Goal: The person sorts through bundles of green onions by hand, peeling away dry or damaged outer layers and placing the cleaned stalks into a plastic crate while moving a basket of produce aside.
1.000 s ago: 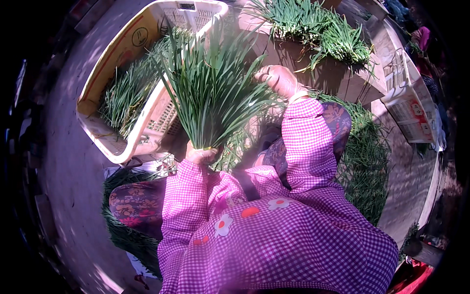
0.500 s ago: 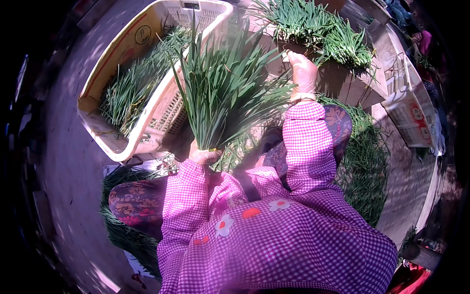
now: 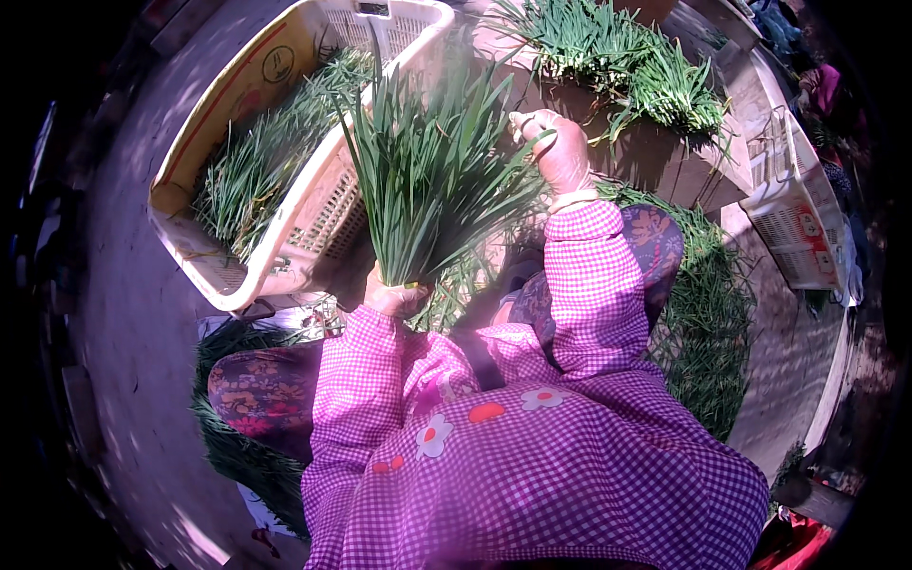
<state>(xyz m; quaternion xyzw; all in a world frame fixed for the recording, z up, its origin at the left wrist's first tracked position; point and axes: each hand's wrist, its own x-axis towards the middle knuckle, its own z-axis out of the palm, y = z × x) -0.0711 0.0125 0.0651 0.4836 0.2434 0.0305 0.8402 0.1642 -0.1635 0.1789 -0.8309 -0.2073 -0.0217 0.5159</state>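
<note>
My left hand [image 3: 395,296] is closed around the base of a thick bunch of garlic chives [image 3: 427,190], whose long green leaves fan up and away from me. Beside the bunch's right edge, my right hand [image 3: 559,152] is raised with its fingers drawn together in a pinch. A leaf curves against those fingers; whether they grip it or something else is too small to tell. More chives [image 3: 627,66] lie in a heap on a box-like brown stand [image 3: 665,163] just beyond my right hand.
A yellowish plastic crate [image 3: 271,275] at the left holds loose chives [image 3: 285,152]. Chives also pile on the ground by my right leg [image 3: 708,332] and under my left leg [image 3: 247,465]. Another pale crate [image 3: 798,214] stands at the far right.
My right hand has moved left, from near the heap on the stand to the edge of the held bunch. My left hand keeps its grip, nearly still.
</note>
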